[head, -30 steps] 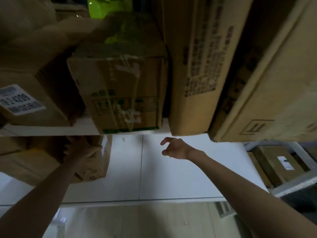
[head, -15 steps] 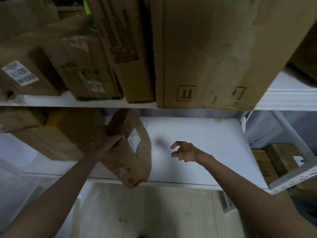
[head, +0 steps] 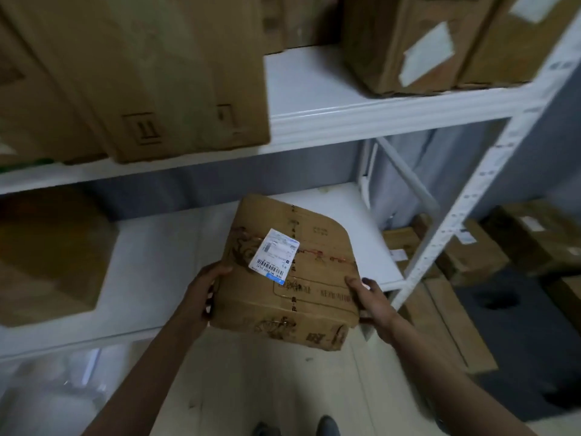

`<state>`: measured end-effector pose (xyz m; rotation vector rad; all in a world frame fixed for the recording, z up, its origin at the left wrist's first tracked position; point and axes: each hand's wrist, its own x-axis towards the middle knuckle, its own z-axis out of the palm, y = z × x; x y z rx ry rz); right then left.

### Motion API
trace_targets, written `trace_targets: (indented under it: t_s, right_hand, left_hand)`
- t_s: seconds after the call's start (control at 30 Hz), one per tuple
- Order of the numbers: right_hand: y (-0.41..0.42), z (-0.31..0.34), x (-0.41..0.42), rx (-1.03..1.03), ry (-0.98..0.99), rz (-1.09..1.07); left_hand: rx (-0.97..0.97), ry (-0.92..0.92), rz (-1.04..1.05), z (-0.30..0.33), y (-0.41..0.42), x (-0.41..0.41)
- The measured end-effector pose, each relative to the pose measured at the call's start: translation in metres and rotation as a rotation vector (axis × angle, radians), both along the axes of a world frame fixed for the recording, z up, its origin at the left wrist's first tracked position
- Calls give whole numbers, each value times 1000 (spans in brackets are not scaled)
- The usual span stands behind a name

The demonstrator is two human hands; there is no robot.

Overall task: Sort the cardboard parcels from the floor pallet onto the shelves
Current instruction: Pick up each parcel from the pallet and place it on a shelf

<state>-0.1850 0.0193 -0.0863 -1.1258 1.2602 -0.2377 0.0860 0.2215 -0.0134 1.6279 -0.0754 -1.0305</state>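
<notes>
Parcel [head: 289,272], a flattish cardboard box with one rounded far corner, is held between our two hands in front of the lower shelf [head: 157,262], its far part over the shelf board and its near edge over the floor; we cannot tell whether it touches the board. Our left hand [head: 204,294] grips its left edge, thumb on top and fingers curled beneath. Our right hand [head: 374,303] grips the near right corner in the same manner, thumb lying on the top face. Between the two grips, nearer the left one, a white shipping label [head: 274,255] with a barcode sits askew on the top face, crossed by a strip of tape. Left of the grip, a large brown box [head: 50,253] stands on the same shelf. Above the grip, the upper shelf [head: 345,118] carries tall cartons [head: 151,73] and, further right, boxes with white labels [head: 418,42]. Right of the grip, past the white upright post [head: 471,196], more cartons [head: 471,259] lie on the floor. Below the grip, our shoe tips [head: 327,426] show on pale floor.
</notes>
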Motion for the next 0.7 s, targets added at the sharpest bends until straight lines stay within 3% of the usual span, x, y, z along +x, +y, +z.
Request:
trace_targets:
  t_s: [0.27,0.7]
  right_hand:
    - [31,18,-104,63,-98,-258]
    - [180,28,-260,75,-108,-738]
  left_hand:
    - [-95,58,-304,-17,-41,-66]
    - [-103,120,-822,-32,-69,-203]
